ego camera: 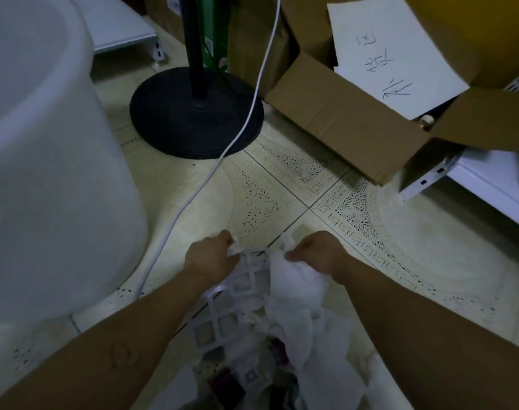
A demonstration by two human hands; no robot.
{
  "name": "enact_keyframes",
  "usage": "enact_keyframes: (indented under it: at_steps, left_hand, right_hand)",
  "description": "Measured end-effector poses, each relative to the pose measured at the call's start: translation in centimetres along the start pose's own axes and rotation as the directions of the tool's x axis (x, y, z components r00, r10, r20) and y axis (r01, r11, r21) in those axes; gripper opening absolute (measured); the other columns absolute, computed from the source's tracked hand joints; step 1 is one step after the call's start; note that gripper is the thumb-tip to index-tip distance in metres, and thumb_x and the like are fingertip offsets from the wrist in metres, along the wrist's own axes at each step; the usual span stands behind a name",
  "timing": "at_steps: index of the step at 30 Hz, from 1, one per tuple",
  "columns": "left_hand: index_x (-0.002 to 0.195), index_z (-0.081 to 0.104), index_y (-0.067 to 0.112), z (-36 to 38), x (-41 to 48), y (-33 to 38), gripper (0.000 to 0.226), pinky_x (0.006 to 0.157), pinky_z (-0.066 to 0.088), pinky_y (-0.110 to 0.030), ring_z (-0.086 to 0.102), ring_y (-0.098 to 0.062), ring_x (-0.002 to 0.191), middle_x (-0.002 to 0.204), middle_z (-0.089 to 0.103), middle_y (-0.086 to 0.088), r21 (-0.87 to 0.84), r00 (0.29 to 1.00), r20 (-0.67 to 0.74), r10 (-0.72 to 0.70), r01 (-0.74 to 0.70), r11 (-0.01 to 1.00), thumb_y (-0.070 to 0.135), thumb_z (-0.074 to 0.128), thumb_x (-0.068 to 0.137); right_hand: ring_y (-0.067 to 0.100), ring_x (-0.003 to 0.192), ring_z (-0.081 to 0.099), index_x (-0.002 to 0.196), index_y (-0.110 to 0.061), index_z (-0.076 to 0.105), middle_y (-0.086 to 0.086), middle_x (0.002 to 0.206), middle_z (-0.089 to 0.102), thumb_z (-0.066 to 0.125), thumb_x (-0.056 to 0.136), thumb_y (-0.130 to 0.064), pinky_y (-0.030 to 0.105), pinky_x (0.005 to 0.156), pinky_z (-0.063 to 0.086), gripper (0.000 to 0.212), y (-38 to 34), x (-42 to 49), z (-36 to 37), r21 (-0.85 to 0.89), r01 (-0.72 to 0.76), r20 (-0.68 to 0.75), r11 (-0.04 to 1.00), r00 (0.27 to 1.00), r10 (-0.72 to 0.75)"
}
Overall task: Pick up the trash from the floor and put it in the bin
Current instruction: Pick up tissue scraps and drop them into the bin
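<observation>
A heap of trash lies on the tiled floor at the bottom centre: a white plastic lattice piece [222, 306], crumpled white tissue paper [299, 294] and dark purple wrappers [227, 383]. My left hand [212, 254] grips a small white tissue scrap at the far end of the lattice. My right hand [317, 251] pinches the top of the crumpled white tissue. Both forearms reach in from the bottom edge. A large white round container [45, 143] stands at the left; whether it is the bin I cannot tell.
A black round fan base [175, 119] with its pole stands ahead, and a white cable [193, 193] runs across the floor past it. An open cardboard box [355, 122] with a written paper sheet [391, 51] sits at the right. White metal shelving [471, 184] lies at the far right.
</observation>
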State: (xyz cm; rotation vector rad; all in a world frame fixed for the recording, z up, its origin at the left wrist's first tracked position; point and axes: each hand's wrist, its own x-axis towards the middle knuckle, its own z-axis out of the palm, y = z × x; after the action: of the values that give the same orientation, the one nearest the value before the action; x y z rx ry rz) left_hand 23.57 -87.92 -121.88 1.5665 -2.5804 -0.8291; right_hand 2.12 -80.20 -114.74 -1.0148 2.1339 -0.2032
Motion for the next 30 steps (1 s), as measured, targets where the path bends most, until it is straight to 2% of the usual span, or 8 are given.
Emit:
enact_keyframes:
  at_steps: [2,6,10,14,16,21,24,30]
  left_hand:
    - [0.105,0.059,0.018,0.1,-0.3,-0.1,0.027,0.074,0.048,-0.03,0.065,-0.028,0.091,0.102,0.07,-0.008,0.017,0.999,-0.037,0.002,-0.002,1.0,0.038,0.055,0.088]
    - [0.097,0.061,0.014,-0.2,-1.4,0.2,0.021,0.072,0.048,-0.033,0.064,-0.03,0.084,0.092,0.068,-0.012,-0.084,0.999,-0.049,0.008,-0.012,0.996,0.032,0.054,0.09]
    - [0.09,0.056,0.007,-2.1,-1.9,0.9,0.018,0.069,0.045,-0.03,0.056,-0.027,0.074,0.093,0.046,-0.006,-0.258,0.986,-0.164,0.005,-0.048,0.965,0.025,0.057,0.09]
    - [0.07,0.043,0.018,-4.2,-2.4,0.6,0.023,0.047,0.032,-0.022,0.043,-0.012,0.055,0.066,0.047,0.001,-0.393,0.986,-0.166,-0.018,-0.049,0.918,0.02,0.06,0.086]
    - [0.071,0.044,0.018,-5.0,-3.0,0.3,0.022,0.043,0.034,-0.019,0.044,-0.009,0.05,0.063,0.051,0.001,-0.42,0.989,-0.147,-0.017,-0.046,0.906,0.018,0.061,0.084]
    - [0.088,0.056,0.016,-6.5,-4.7,-0.3,0.004,0.052,0.049,-0.029,0.061,-0.013,0.055,0.07,0.066,-0.006,-0.404,0.991,-0.126,0.033,-0.082,0.911,0.017,0.053,0.091]
    - [0.089,0.05,0.02,-7.3,-5.9,-0.7,0.009,0.043,0.045,-0.027,0.054,-0.008,0.038,0.055,0.061,-0.004,-0.373,0.985,-0.15,0.088,-0.139,0.917,0.021,0.045,0.097]
    - [0.072,0.055,0.018,-8.8,-8.2,-0.4,0.03,0.04,0.028,-0.015,0.042,-0.002,0.041,0.051,0.049,0.009,-0.24,0.976,-0.204,0.073,-0.122,0.963,0.032,0.046,0.097]
  right_hand:
    - [0.019,0.09,0.06,0.082,-0.013,0.069,0.008,0.095,0.068,0.081,0.069,-0.022,0.025,0.071,0.044,0.019,-0.1,-0.6,-0.2,0.008,0.003,0.033,1.0,0.999,-0.003]
    - [0.028,0.112,0.056,0.129,-0.013,0.055,0.013,0.132,0.052,0.07,0.079,-0.01,0.029,0.078,0.049,0.053,-0.2,-1.6,-0.9,0.058,-0.064,0.142,0.996,0.988,0.056]
    - [0.03,0.097,0.065,0.117,-0.004,0.065,0.018,0.119,0.064,0.064,0.084,-0.009,0.039,0.082,0.056,0.033,-0.5,-2.3,-0.6,0.04,-0.083,0.252,0.996,0.965,0.07]
    - [0.03,0.097,0.063,0.118,0.005,0.063,0.022,0.115,0.064,0.065,0.087,-0.015,0.037,0.087,0.054,0.036,-2.5,-2.8,-0.4,-0.016,-0.101,0.359,0.995,0.928,0.099]
    - [0.024,0.09,0.063,0.121,0.004,0.06,0.021,0.118,0.064,0.058,0.09,-0.011,0.031,0.075,0.055,0.034,-3.7,-3.1,-0.5,-0.056,-0.078,0.339,0.995,0.936,0.093]
    - [0.032,0.08,0.066,0.113,0.011,0.057,0.031,0.113,0.065,0.053,0.091,0.001,0.041,0.075,0.057,0.024,-4.8,-4.2,-1.2,-0.064,-0.061,0.388,0.996,0.918,0.082]
    - [0.025,0.063,0.068,0.097,-0.003,0.055,0.021,0.092,0.072,0.043,0.094,0.003,0.028,0.053,0.056,0.013,-5.7,-5.4,-2.1,-0.013,-0.062,0.363,0.998,0.93,0.062]
    - [0.018,0.07,0.063,0.116,-0.007,0.06,0.009,0.102,0.063,0.062,0.09,-0.03,0.027,0.055,0.052,0.035,-6.3,-8.0,-2.4,-0.171,0.016,0.373,0.985,0.927,0.049]
